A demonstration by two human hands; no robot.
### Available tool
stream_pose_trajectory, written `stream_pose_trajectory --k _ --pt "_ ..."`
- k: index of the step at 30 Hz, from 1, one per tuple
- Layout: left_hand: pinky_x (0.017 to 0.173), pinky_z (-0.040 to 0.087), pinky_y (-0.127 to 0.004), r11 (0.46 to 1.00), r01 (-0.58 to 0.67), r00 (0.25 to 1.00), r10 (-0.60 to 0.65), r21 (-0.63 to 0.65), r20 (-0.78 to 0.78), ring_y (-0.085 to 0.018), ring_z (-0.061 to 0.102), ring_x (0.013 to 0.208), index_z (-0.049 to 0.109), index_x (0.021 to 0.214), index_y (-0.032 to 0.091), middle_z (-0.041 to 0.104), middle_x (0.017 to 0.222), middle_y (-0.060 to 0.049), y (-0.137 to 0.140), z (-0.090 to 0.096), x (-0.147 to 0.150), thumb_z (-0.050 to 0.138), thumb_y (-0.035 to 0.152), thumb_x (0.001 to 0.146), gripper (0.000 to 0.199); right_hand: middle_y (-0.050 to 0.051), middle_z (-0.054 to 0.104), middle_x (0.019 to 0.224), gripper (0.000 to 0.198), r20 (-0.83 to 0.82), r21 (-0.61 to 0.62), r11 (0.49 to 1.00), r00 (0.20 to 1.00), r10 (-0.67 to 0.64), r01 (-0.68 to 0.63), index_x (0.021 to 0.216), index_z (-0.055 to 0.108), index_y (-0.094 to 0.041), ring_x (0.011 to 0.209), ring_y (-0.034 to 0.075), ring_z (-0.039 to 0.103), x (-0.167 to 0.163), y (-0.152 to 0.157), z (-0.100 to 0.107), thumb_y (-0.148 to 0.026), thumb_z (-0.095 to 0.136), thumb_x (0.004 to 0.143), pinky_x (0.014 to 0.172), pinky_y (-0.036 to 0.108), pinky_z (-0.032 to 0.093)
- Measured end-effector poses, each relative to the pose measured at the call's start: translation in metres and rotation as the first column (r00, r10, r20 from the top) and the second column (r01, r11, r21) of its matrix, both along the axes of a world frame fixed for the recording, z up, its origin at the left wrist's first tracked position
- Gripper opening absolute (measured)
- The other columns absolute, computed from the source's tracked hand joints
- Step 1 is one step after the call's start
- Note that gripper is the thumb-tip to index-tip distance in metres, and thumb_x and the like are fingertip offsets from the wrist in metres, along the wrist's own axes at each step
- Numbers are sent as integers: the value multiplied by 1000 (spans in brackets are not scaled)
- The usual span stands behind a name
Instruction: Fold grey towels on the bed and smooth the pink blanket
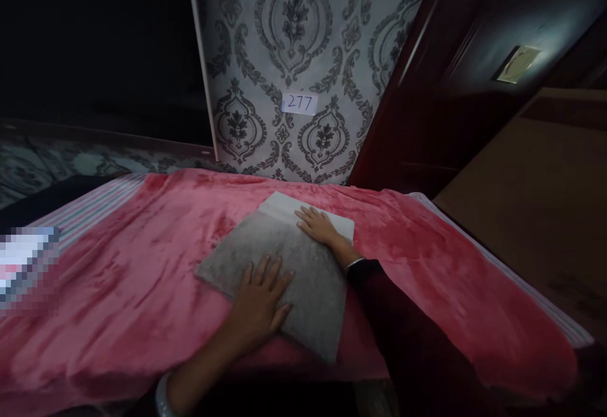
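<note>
A flat grey piece of soft-looking cloth (308, 284) with a pale white band (284, 204) along its far edge lies on a pink plush blanket (165, 265). My left hand (262, 300) rests on the near left part of the grey cloth, its fingers spread out. On the far right part, where the grey meets the white band, my right hand (317, 224) lies flat with fingers extended. Neither hand grips anything. Whether the white band belongs to the cloth or is a separate sheet beneath it, I cannot tell.
A large dark screen (95, 50) stands at the back left. Patterned wallpaper (294, 37) carries a paper label (300, 104) reading 277. To the right are a dark red door (427, 100) and a brown box-like panel (535, 214). A blurred-out object (23, 265) lies at the left edge.
</note>
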State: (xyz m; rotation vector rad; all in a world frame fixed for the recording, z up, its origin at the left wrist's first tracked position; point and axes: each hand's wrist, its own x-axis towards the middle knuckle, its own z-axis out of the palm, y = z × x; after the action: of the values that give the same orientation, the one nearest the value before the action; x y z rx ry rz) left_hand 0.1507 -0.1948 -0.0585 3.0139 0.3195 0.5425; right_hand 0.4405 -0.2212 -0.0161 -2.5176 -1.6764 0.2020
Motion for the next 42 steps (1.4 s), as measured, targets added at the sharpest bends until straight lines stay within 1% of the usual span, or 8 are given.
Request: stream_pose_trajectory --k 6,11,14,18,26,30,36,42 --pt "116 28 -67 1000 13 1000 -13 -11 6 -40 33 150 49 153 35 38 165 -10 4 -4 -8 57 38 94 59 4 24 171 58 -45 8 987 986 -163 163 163 27 -30 158 28 18 41 -3 -5 -47 25 108 126 54 15" --pt "117 27 -67 999 22 999 -21 -28 25 -40 33 150 49 153 35 38 165 -9 3 -2 -9 57 37 94 59 9 22 171 59 -41 -7 976 975 -220 220 163 29 -27 157 34 18 40 8 7 -47 26 107 122 64 19" --pt "118 26 -67 999 23 999 -22 -23 39 -39 32 151 47 154 36 36 166 -8 2 -4 -11 57 35 93 61 4 18 172 58 8 71 997 999 -37 37 162 30 -34 158 33 12 20 28 11 -50 28 107 122 65 16" --pt "118 26 -66 1000 21 999 -21 -3 50 -38 30 152 44 155 37 34 167 -7 1 -6 -11 59 33 92 65 -1 22 171 57 -9 23 971 971 238 -238 160 33 -39 158 29 14 -1 53 3 -55 30 106 125 57 14" --pt "119 26 -65 999 30 999 -28 -29 46 -39 30 152 44 156 37 32 168 -6 2 -7 -12 61 34 89 69 2 18 172 58 -55 -38 994 994 96 -98 163 27 -35 159 28 12 25 73 7 -52 30 107 126 56 14" --pt "117 30 -67 998 35 999 -34 -58 22 -40 32 151 43 156 38 33 168 -7 2 -10 -12 63 36 87 71 4 17 172 58 -53 -60 998 998 -25 21 163 29 -33 159 32 12 17 91 15 -50 28 107 123 62 17" --pt "119 25 -67 997 26 999 -23 -74 41 -41 30 152 46 154 38 30 169 -6 1 -12 -12 65 35 85 72 0 18 172 61 -13 2 961 961 276 -276 163 26 -37 159 27 11 -3 113 -5 -57 30 106 125 57 13" --pt "118 26 -66 999 44 997 -43 -12 69 -41 32 151 45 155 37 32 168 -7 3 -11 -12 65 35 84 73 2 14 173 61 -37 -12 980 980 196 -197 164 24 -31 159 26 12 11 126 -8 -54 27 107 126 51 13"
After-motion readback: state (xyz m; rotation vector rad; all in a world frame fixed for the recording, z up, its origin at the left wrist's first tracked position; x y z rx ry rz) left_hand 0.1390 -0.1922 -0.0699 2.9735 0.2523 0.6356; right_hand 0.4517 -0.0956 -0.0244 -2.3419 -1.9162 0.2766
